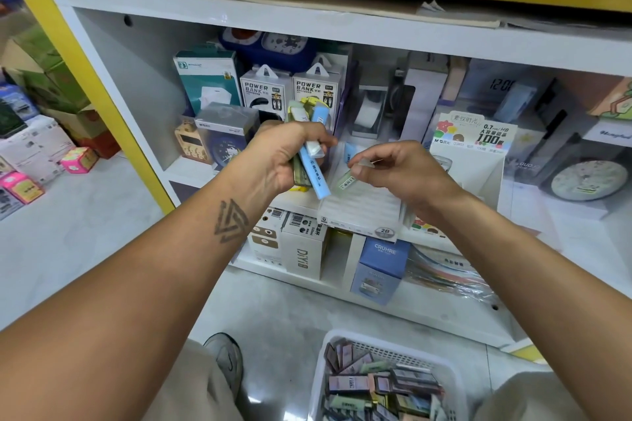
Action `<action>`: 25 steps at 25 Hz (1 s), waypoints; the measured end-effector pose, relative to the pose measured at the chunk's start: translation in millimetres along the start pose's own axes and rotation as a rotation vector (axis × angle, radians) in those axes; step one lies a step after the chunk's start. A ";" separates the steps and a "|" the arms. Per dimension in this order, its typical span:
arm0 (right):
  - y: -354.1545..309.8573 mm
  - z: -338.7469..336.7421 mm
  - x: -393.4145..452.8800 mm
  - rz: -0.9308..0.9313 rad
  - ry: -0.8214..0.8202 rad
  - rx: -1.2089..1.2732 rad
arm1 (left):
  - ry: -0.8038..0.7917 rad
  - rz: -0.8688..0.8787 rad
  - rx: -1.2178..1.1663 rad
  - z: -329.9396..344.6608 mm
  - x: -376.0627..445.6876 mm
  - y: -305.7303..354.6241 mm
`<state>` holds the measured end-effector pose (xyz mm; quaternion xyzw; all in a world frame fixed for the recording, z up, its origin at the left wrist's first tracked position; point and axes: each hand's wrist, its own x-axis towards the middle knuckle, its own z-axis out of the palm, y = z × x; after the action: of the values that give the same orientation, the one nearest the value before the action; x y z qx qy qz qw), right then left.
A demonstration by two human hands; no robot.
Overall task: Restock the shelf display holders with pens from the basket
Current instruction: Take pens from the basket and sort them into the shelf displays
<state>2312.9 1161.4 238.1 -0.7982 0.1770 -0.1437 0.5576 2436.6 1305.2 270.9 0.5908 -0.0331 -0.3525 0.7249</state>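
My left hand (285,155) grips a bunch of slim pen packs (316,178), blue and yellow-green, fanned upright in front of the shelf. My right hand (398,166) pinches one pale green pack (345,180) at its upper end, its lower end over the white ridged display holder (362,210) marked 2B. A blue pack (349,151) stands at the holder's back. A white mesh basket (345,340) on the floor at the bottom right holds several more packs in mixed colours.
The white shelf (191,167) carries power bank boxes (265,89), clocks and a lead display card (473,137) to the right of the holder. Boxes sit on the lower shelf (304,249). A yellow frame post (102,106) runs down the left. My shoe (225,357) is beside the basket.
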 end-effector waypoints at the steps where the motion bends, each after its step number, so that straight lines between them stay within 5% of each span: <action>1: 0.1 -1.1 0.8 -0.010 -0.011 -0.076 | 0.002 0.010 0.001 -1.9 -0.5 1.0; 10: 7.7 1.8 9.3 -0.001 -0.039 -0.515 | 0.043 0.007 0.027 -18.2 0.2 3.6; 25: 17.1 25.4 11.2 -0.248 -0.049 -0.613 | 0.053 0.025 0.151 -23.2 -0.9 -0.4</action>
<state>2331.7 1172.4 213.8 -0.9475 0.1002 -0.1312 0.2739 2446.6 1325.0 263.9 0.6524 -0.0480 -0.3241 0.6834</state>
